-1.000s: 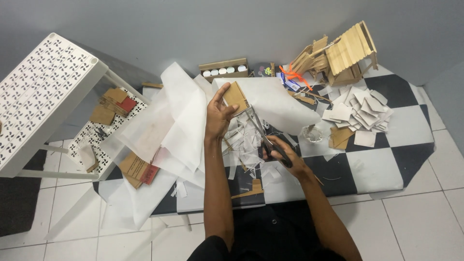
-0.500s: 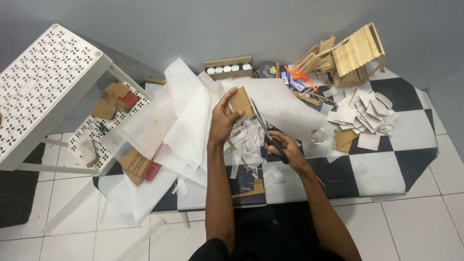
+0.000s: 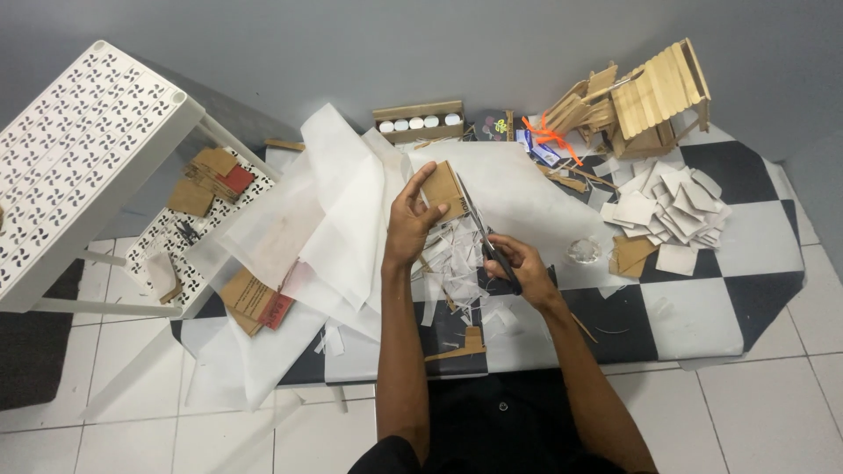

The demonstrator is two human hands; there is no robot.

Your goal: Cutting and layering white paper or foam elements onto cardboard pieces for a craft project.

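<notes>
1. Cardboard cutting stands partly done, in our judgement: white offcuts (image 3: 457,263) lie heaped under the hands, and the cardboard piece (image 3: 443,191) is not yet cut through.
2. We find the left hand (image 3: 411,224) clamped on that piece above the mat (image 3: 755,290).
3. We find the right hand (image 3: 518,268) closed round the scissors (image 3: 487,241), whose blades meet the piece's edge.

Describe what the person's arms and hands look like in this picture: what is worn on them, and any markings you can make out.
Both forearms are bare from wrist to past the elbow. The left hand and right hand wear no gloves, and no watch, ring or bracelet can be made out. Dark, apparently black sleeves show only at the very bottom, near the shoulders. No markings are visible.
</notes>
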